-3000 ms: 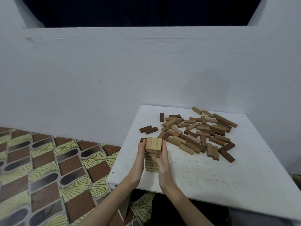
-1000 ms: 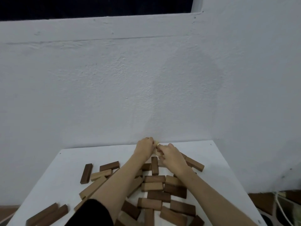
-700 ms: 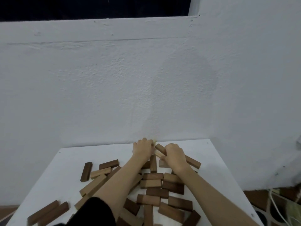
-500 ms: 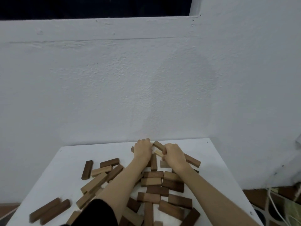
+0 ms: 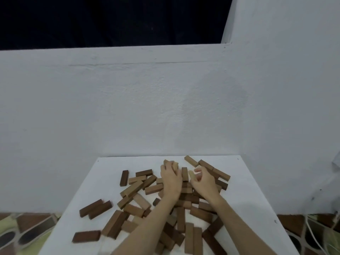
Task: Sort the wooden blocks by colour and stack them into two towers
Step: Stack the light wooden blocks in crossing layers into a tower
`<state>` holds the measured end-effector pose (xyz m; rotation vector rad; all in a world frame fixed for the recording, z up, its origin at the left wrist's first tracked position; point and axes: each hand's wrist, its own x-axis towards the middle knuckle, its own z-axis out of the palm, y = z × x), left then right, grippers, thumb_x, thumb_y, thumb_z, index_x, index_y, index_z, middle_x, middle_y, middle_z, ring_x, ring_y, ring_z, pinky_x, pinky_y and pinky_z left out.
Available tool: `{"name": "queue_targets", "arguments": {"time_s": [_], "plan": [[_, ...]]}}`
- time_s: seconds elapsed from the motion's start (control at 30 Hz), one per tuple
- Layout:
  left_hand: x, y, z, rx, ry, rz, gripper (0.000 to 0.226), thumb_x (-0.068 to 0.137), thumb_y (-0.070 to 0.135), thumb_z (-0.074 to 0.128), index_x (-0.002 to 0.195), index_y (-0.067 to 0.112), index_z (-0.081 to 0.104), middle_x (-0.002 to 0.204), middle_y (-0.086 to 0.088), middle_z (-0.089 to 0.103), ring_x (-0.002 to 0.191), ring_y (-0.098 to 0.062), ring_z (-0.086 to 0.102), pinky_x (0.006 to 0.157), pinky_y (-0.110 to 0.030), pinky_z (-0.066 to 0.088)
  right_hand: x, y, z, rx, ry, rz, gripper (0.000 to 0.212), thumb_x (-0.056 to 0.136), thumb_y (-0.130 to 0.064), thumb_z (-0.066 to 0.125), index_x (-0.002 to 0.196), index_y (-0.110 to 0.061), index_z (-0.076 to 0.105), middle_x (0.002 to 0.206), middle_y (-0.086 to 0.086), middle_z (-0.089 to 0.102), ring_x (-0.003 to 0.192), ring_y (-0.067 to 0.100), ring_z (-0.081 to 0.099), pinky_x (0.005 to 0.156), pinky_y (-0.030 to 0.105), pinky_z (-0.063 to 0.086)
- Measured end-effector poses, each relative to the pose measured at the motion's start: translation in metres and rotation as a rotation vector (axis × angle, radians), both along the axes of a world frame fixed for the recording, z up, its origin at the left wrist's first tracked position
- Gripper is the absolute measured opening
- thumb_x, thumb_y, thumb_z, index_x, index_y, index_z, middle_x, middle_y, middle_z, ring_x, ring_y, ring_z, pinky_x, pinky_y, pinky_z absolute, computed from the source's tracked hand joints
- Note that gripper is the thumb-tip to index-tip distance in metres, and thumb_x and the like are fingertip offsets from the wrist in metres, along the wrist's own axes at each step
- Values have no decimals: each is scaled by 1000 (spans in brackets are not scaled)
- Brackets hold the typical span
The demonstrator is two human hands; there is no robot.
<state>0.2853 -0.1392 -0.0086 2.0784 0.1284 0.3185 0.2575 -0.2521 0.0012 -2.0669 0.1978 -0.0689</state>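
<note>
I have both arms stretched out over the white tabletop (image 5: 244, 199), reaching into the heap of wooden blocks (image 5: 184, 214) that spreads across its middle and far side. My left hand (image 5: 171, 178) is curled round a light block (image 5: 173, 163) at the far edge of the heap, the block's pale end poking out past my knuckles. My right hand (image 5: 204, 183), just beside it on the heap, has its fingers bent and pinches a small light block (image 5: 191, 174) between thumb and fingertips. Dark and light blocks lie mixed and crossed in the heap under my forearms. A pair of dark blocks (image 5: 95, 208) lies side by side apart from the heap toward the tabletop's left edge, and one more dark block (image 5: 86, 236) sits near its front-left corner. No tower shows on the tabletop from here.
</note>
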Motion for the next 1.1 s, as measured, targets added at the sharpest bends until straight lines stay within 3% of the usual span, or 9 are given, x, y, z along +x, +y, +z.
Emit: {"name": "queue_targets", "arguments": {"time_s": [0.17,0.3,0.43,0.57,0.7,0.8,0.9,1.0,1.1], "plan": [[-79,13,5,-129,83,-16,33,92,16,53,124,12,49,119,-7,53,107,-23,52,94,-37,46,-75,16,10,106,1,-51,30,86,-30,68,109,-17,53,81,3,63,77,12,60,59,12,43],[-148,34,3,-113,119,-82,5,93,17,54,97,18,54,102,-7,56,90,-16,52,77,-21,41,-136,25,8,102,94,-39,20,87,-23,66,103,-19,54,89,-1,62,82,10,58,67,15,45],[-197,53,0,-194,190,-153,16,98,10,39,84,10,47,72,-8,51,62,-15,46,55,-22,38,-179,34,-3,94,187,10,8,84,-12,63,84,-17,57,79,-2,60,73,13,55,63,21,44],[-227,74,4,-87,181,-154,20,101,14,34,82,10,39,63,1,40,53,-10,35,48,-19,28,-201,45,-15,262,289,-91,20,80,6,42,71,-12,40,64,5,44,54,16,40,46,24,30],[-235,92,1,36,172,-203,27,101,21,39,74,19,38,60,5,40,51,-4,37,48,-17,30,-204,51,-16,112,173,-64,21,88,0,44,73,-12,35,67,2,38,60,14,35,53,24,29],[-235,96,-1,71,152,-127,29,101,20,37,72,21,39,65,6,43,59,-4,40,53,-16,33,-194,51,-9,-103,61,38,5,99,-15,42,95,-14,44,75,-1,52,69,13,51,62,27,41],[-226,95,-5,141,54,-44,25,99,14,39,76,22,46,83,4,52,74,-5,45,62,-14,35,-174,52,-6,-338,-27,164,41,101,-9,35,141,-16,32,114,5,59,106,16,55,85,25,41],[-195,90,-16,394,4,97,19,96,16,48,107,13,64,131,-9,55,121,-26,49,99,-31,43,-145,47,-10,-724,-84,206,64,97,-3,37,151,-30,16,155,1,23,142,26,20,112,43,25],[-168,87,-13,511,198,122,41,100,33,39,139,24,44,156,-10,21,143,-40,15,112,-54,21,-111,35,-12,-882,-56,237,68,95,-2,36,151,-33,16,161,2,-6,146,34,-5,114,58,13]]}}
